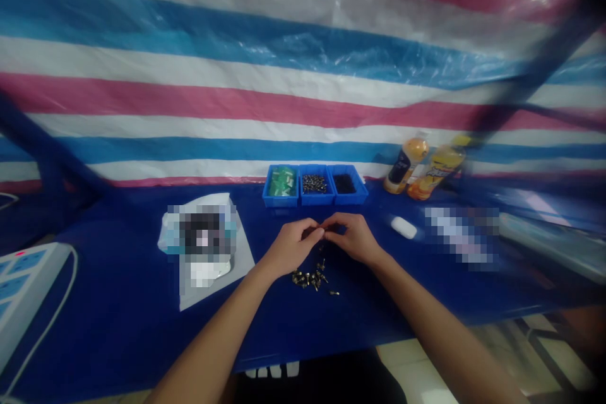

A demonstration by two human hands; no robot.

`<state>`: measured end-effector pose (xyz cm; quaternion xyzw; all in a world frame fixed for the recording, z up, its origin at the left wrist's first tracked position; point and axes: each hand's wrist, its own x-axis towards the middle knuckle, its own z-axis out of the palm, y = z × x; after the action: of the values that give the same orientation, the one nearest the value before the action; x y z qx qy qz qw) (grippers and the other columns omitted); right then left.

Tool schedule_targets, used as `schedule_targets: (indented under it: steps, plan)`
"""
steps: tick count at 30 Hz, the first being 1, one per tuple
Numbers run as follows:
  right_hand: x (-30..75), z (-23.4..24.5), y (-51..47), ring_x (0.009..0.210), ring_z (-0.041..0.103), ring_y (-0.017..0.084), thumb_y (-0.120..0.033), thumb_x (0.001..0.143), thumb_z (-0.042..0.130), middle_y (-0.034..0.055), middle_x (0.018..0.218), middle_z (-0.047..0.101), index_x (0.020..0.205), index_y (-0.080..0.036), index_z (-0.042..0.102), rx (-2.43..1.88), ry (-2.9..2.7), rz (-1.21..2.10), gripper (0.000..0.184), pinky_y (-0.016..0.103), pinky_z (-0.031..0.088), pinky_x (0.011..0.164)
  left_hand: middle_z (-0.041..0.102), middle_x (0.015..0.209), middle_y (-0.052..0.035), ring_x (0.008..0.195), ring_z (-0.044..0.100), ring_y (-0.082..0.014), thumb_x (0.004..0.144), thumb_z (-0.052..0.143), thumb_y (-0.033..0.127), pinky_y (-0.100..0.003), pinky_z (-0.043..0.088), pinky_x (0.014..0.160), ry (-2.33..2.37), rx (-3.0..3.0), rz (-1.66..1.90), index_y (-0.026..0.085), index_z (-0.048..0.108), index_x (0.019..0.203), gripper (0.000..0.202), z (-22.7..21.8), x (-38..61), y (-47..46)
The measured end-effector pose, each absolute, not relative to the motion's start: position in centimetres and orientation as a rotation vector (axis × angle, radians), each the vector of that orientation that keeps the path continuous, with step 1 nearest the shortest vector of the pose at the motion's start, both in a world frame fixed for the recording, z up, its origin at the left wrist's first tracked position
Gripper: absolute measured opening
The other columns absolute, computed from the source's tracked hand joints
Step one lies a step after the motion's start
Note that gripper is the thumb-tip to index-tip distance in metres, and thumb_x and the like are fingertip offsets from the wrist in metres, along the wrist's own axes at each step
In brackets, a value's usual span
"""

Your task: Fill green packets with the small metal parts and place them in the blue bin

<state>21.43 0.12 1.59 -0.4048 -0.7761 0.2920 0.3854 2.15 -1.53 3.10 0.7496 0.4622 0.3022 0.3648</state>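
Two hands (292,246) (354,237) fingertip to fingertip beside small metal pieces (310,279)

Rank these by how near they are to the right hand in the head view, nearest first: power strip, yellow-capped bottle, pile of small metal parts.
From the right hand:
1. Pile of small metal parts: just below and left of it.
2. Yellow-capped bottle: toward the back right.
3. Power strip: far left edge.
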Motion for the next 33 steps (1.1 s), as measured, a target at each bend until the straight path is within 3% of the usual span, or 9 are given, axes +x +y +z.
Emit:
schedule_targets:
  steps: [8,11,15,16,18,21,27,30,33]
  plan:
    - [21.2,2.5,-0.2,0.083,0.067,0.017,-0.029,0.091,0.058,0.004,0.093,0.073,0.098,-0.022,0.072,-0.951,-2.056,0.697,0.017,0.027,0.049,0.075,0.067,0.08,-0.0001,0.074,0.059,-0.016,0.091,0.049,0.042,-0.026,0.042,0.067,1.211,1.831,0.825,0.019,0.066,0.09,0.029,2.9,1.7,-1.0]
    - [21.4,2.5,-0.1,0.073,0.063,0.015,-0.033,0.091,0.057,0.0032,0.083,0.071,0.09,-0.019,0.07,-1.028,-2.059,0.627,0.019,0.026,0.046,0.067,0.068,0.081,-0.0003,0.074,0.06,-0.016,0.092,0.047,0.045,-0.026,0.042,0.067,1.237,1.816,0.839,0.019,0.066,0.091,0.032,2.8,1.7,-1.0]
    - [21.7,1.9,0.4,0.055,0.052,0.012,-0.041,0.093,0.051,-0.0014,0.058,0.056,0.07,-0.017,0.063,-1.21,-1.993,0.648,0.035,0.025,0.039,0.055,0.068,0.083,-0.0007,0.075,0.061,-0.0165,0.091,0.047,0.047,-0.027,0.043,0.069,1.282,1.805,0.871,0.019,0.066,0.09,0.033,2.6,1.7,-1.0]
    - [21.7,1.6,0.6,0.054,0.051,0.012,-0.043,0.093,0.051,-0.0019,0.058,0.055,0.074,-0.017,0.063,-1.23,-1.922,0.694,0.034,0.025,0.04,0.054,0.068,0.082,-0.0004,0.075,0.061,-0.0165,0.091,0.048,0.046,-0.027,0.043,0.069,1.288,1.808,0.876,0.02,0.066,0.09,0.032,2.6,1.7,-1.0]
    - [21.8,1.2,1.0,0.055,0.054,0.012,-0.045,0.091,0.054,-0.0014,0.07,0.06,0.102,-0.018,0.062,-1.227,-1.739,0.801,0.03,0.025,0.042,0.054,0.068,0.08,0.0,0.074,0.061,-0.0165,0.09,0.05,0.044,-0.027,0.043,0.068,1.302,1.819,0.878,0.02,0.067,0.091,0.029,2.6,1.7,-0.9]
    - [22.2,1.2,1.2,0.06,0.057,0.013,-0.043,0.087,0.059,0.0001,0.082,0.063,0.128,-0.02,0.048,-1.175,-1.723,0.887,0.048,0.026,0.046,0.058,0.068,0.079,0.0,0.073,0.061,-0.0166,0.09,0.051,0.041,-0.028,0.044,0.069,1.325,1.836,0.884,0.021,0.067,0.091,0.026,2.5,1.6,-0.8]
    - [23.0,2.5,0.1,0.093,0.056,0.02,-0.029,0.084,0.064,0.0041,0.1,0.064,0.108,-0.026,0.069,-0.948,-2.553,0.807,0.024,0.04,0.041,0.09,0.069,0.083,-0.0004,0.076,0.063,-0.0171,0.089,0.051,0.039,-0.028,0.045,0.071,1.338,1.843,0.904,0.021,0.067,0.09,0.024,2.3,1.4,-0.8]
    - [22.8,2.5,-0.2,0.101,0.054,0.024,-0.027,0.087,0.061,0.0047,0.105,0.063,0.107,-0.031,0.07,-1.005,-2.692,0.726,0.022,0.046,0.037,0.092,0.069,0.083,0.0,0.076,0.062,-0.0166,0.09,0.051,0.038,-0.028,0.044,0.071,1.343,1.853,0.895,0.021,0.067,0.089,0.023,2.3,1.4,-0.8]
    - [22.4,2.0,0.0,0.098,0.056,0.022,-0.022,0.089,0.058,0.0047,0.103,0.063,0.103,-0.029,0.071,-1.021,-2.683,0.696,0.02,0.042,0.039,0.089,0.07,0.084,0.0,0.077,0.063,-0.0167,0.09,0.051,0.038,-0.028,0.045,0.072,1.344,1.863,0.897,0.021,0.067,0.09,0.023,2.3,1.4,-0.8]
